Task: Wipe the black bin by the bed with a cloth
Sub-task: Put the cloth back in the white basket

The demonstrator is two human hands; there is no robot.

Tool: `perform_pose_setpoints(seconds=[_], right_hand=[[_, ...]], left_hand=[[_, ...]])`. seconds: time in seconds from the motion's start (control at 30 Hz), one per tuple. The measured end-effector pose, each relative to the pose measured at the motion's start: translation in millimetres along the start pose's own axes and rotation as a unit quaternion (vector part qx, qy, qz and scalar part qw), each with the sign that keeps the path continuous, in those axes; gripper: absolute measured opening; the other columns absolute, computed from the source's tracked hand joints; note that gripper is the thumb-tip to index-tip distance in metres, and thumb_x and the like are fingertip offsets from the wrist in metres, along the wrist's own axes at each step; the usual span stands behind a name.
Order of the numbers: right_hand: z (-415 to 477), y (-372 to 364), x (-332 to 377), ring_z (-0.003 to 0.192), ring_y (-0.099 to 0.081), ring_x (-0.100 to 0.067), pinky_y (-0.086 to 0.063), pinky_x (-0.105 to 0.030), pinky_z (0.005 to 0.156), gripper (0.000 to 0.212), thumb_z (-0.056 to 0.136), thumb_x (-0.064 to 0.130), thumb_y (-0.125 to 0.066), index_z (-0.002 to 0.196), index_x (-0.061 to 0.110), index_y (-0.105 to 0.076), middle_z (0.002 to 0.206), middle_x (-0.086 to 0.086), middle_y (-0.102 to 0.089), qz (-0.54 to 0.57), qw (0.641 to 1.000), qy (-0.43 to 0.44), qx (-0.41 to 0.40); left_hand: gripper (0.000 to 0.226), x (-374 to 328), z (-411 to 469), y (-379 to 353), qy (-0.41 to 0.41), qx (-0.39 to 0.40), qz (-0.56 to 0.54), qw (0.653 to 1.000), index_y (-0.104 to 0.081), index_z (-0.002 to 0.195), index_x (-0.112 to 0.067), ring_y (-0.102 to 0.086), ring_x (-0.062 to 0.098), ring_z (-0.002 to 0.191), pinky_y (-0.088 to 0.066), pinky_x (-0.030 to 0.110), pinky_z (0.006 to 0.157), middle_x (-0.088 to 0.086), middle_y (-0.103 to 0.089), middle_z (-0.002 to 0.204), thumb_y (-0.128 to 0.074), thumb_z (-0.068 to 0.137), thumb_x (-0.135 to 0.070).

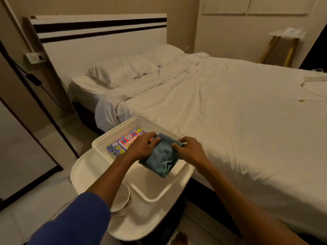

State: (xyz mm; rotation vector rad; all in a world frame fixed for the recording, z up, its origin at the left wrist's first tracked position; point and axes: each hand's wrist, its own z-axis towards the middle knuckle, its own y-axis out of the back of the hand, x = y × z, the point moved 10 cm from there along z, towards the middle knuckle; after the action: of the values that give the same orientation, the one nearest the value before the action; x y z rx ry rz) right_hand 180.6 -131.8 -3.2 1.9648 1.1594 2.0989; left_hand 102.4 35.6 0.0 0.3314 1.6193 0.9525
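Blue-grey cloth (161, 157) pinched at its top corners by left hand (141, 147) and right hand (190, 150), fingers closed on it, held over cream perforated tray (152, 181), bed (238, 121) alongside.

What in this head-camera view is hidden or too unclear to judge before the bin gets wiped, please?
- Black bin: head view, mostly hidden beneath the white trays; its surface condition is unreadable.
- Colourful packet: partly covered by the left hand; print is blurred.
- Cloth: edges hidden under the right hand.
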Motion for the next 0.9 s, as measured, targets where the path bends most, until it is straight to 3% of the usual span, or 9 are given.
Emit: perform_pose_setpoints(seconds=[0.1, 0.2, 0.3, 0.57, 0.63, 0.73, 0.9], right_hand=[[18, -17, -2, 0.087, -0.064, -0.026, -0.051, -0.034, 0.074, 0.027, 0.077, 0.037, -0.065, 0.092, 0.014, -0.067, 0.094, -0.009, -0.069, -0.204, 0.977, 0.048, 0.028], [24, -41, -7, 0.095, -0.061, -0.029, -0.048, -0.034, 0.078, 0.027, 0.08, 0.029, -0.061, 0.1, 0.011, -0.064, 0.105, -0.013, -0.066, -0.335, 0.934, 0.099, 0.067], [25, -53, -15, 0.101, -0.058, -0.031, -0.046, -0.033, 0.079, 0.029, 0.084, 0.028, -0.057, 0.106, 0.01, -0.061, 0.111, -0.016, -0.061, -0.347, 0.929, 0.101, 0.077], [28, -60, -28, 0.107, -0.057, -0.029, -0.05, -0.039, 0.086, 0.034, 0.084, 0.031, -0.056, 0.113, 0.014, -0.059, 0.117, -0.013, -0.06, -0.359, 0.922, 0.052, 0.133], [28, -61, -27, 0.101, -0.06, -0.028, -0.052, -0.039, 0.082, 0.032, 0.083, 0.029, -0.056, 0.11, 0.013, -0.061, 0.112, -0.012, -0.064, -0.367, 0.918, 0.053, 0.141], [31, -64, -27, 0.099, -0.06, -0.028, -0.052, -0.037, 0.08, 0.033, 0.082, 0.028, -0.058, 0.11, 0.011, -0.061, 0.111, -0.012, -0.064, -0.371, 0.913, 0.046, 0.165], [33, -70, -34, 0.098, -0.06, -0.027, -0.048, -0.032, 0.074, 0.028, 0.079, 0.025, -0.062, 0.102, 0.009, -0.061, 0.109, -0.012, -0.064, -0.383, 0.902, 0.034, 0.198]], left_hand=[[0.03, 30, 7, -23, 0.035, 0.041, 0.069, 0.996, -0.066, 0.104, -0.013, -0.065, 0.027, 0.084, -0.05, 0.038, 0.083, 0.016, -0.072, 0.098, -0.055, 0.099, -0.04], [0.036, 37, 2, -33, 0.052, 0.061, 0.145, 0.986, -0.059, 0.123, -0.017, -0.064, 0.027, 0.107, -0.046, 0.035, 0.089, 0.011, -0.068, 0.116, -0.056, 0.098, -0.043], [0.045, 40, -5, -36, 0.064, 0.073, 0.144, 0.985, -0.054, 0.129, -0.017, -0.064, 0.024, 0.11, -0.045, 0.033, 0.09, 0.009, -0.067, 0.118, -0.063, 0.094, -0.043], [0.066, 61, -25, -42, 0.162, 0.218, 0.068, 0.96, -0.05, 0.135, -0.02, -0.062, 0.024, 0.118, -0.05, 0.034, 0.098, 0.01, -0.06, 0.134, -0.076, 0.082, -0.049], [0.062, 59, -23, -41, 0.163, 0.218, 0.05, 0.961, -0.053, 0.133, -0.019, -0.063, 0.021, 0.107, -0.053, 0.033, 0.089, 0.008, -0.06, 0.131, -0.075, 0.083, -0.049], [0.052, 60, -21, -39, 0.192, 0.213, 0.033, 0.957, -0.061, 0.122, -0.011, -0.058, 0.018, 0.088, -0.048, 0.023, 0.06, 0.006, -0.06, 0.109, -0.068, 0.089, -0.051], [0.058, 80, -29, -42, 0.28, 0.233, 0.048, 0.93, -0.056, 0.095, -0.005, -0.053, 0.017, 0.068, -0.044, 0.024, 0.058, 0.011, -0.058, 0.085, -0.065, 0.085, -0.062]])
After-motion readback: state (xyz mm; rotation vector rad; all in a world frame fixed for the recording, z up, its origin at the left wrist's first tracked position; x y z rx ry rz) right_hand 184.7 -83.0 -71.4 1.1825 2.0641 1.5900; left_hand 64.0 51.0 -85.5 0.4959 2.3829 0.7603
